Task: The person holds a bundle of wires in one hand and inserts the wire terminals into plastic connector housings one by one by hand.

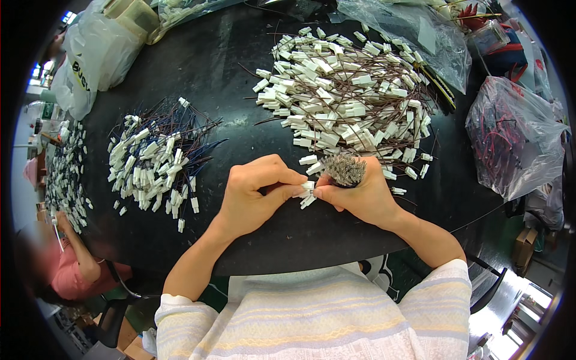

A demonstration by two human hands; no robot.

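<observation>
Grip of the left hand [245, 195] pinches a small, white plastic connector [308, 186] over the near side of the black bench [270, 255], the right hand [365, 197] meeting it while clasping a grey bristly bundle [344, 170]; this piece appears unfinished, and which heaped white, brown-wired connectors [354, 111] are done cannot be told.

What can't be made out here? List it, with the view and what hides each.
All in the head view:
- White connector: details too small, partly covered by the fingertips of the left hand and right hand.
- Right hand's curled fingers: mostly hidden behind its thumb and the grey bundle.
- Bottom of the large connector pile: buried under upper pieces.
- Clear bag: creased plastic obscures the red wires inside.
</observation>
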